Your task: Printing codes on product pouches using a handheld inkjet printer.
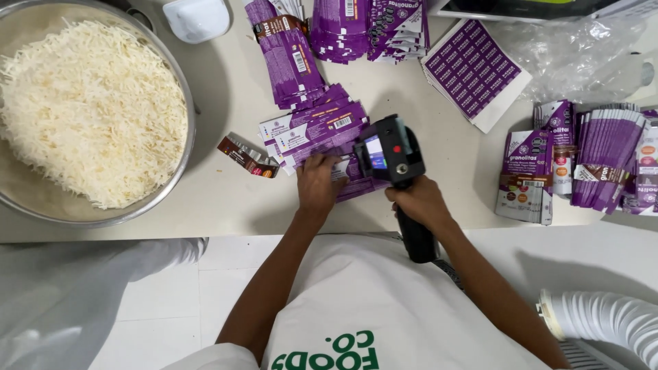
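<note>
My right hand (419, 203) grips the black handle of a handheld printer gun (391, 156), whose small screen and red button face up. The gun's head rests over a fanned row of flat purple pouches (312, 130) on the table. My left hand (317, 185) presses down on the nearest pouches of that row, fingers flat, just left of the gun's head.
A large steel bowl (179, 171) of shredded white flakes fills the left. More purple pouch stacks lie at top centre (367, 27) and right (603, 161). A purple label sheet stack (474, 72), clear plastic bag (582, 51), white lid (197, 17) and brown pouch (248, 157) lie around.
</note>
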